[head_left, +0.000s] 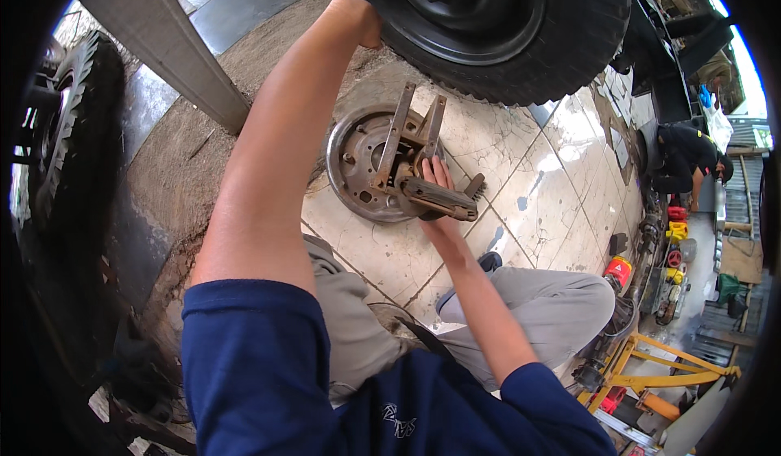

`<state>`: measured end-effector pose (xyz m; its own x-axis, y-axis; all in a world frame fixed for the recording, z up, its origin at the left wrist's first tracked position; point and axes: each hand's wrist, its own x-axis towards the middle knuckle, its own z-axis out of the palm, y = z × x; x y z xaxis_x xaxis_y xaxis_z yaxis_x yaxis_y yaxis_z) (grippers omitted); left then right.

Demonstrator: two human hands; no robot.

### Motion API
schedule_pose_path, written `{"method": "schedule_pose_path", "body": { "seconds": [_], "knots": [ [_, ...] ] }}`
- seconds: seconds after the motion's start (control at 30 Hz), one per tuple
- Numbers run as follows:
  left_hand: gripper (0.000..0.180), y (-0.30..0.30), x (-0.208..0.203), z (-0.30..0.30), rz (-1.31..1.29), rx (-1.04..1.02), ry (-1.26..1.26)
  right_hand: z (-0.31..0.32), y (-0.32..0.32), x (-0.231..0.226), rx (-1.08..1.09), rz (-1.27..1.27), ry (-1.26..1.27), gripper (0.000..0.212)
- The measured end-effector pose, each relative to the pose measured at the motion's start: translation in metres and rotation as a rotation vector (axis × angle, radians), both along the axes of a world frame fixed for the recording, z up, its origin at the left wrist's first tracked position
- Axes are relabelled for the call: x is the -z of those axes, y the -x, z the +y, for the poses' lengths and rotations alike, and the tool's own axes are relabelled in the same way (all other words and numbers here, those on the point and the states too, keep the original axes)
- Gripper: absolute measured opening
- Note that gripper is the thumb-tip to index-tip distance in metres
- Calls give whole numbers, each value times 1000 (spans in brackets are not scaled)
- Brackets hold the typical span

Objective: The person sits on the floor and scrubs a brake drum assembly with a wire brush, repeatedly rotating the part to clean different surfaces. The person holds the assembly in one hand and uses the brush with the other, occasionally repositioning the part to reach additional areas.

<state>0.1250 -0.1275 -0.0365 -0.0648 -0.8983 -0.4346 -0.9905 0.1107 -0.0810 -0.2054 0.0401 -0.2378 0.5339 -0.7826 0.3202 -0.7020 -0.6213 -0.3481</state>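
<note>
My left arm reaches far forward, and my left hand (362,21) is bent at the wrist beside the black tyre (521,74). Its fingers are hidden. Before me, a rusty brake backing plate (342,163) lies on the tiles. Over it sits a rusty metal bracket (396,135) with two long, flat arms and a thick bar at the near end. My right hand (443,224) rests against this bracket, partly covered by the bar. Its fingers are stretched out along the metal. A small piece with a toothed or bristled edge (478,186) shows beside the bar.
A grey post (175,49) rises at the left, with another wheel (69,130) beyond it. Sand (175,171) covers floor on that side. To the right are a red-and-yellow can (618,270), a yellow metal stand (667,377), and a crouching person in black (687,155).
</note>
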Motion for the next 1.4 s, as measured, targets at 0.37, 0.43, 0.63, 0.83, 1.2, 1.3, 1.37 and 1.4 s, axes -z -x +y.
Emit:
{"method": "schedule_pose_path", "body": {
  "seconds": [0.37,0.43,0.63,0.83,1.2,1.3,1.37,1.4],
  "knots": [
    [55,-60,39,-10,36,-247,-39,-70,5,-47,-279,529,-25,70],
    [54,-65,48,-16,55,-253,-60,-78,4,-46,-389,626,33,69],
    [50,-66,69,-28,58,-194,-73,-74,-3,-44,-378,646,65,64],
    [49,-56,62,-19,50,-252,-34,-41,25,-33,-294,536,58,63],
    [57,-43,23,18,-70,-88,-2,-107,85,-101,29,397,14,72],
    [56,-28,22,13,-64,-37,-32,-107,74,-126,-209,497,33,69],
    [59,-24,28,10,-60,-77,-118,-87,24,-165,182,86,-486,64],
    [61,-19,32,8,-60,-16,-125,-80,12,-170,254,-111,-554,62]
  ]
}}
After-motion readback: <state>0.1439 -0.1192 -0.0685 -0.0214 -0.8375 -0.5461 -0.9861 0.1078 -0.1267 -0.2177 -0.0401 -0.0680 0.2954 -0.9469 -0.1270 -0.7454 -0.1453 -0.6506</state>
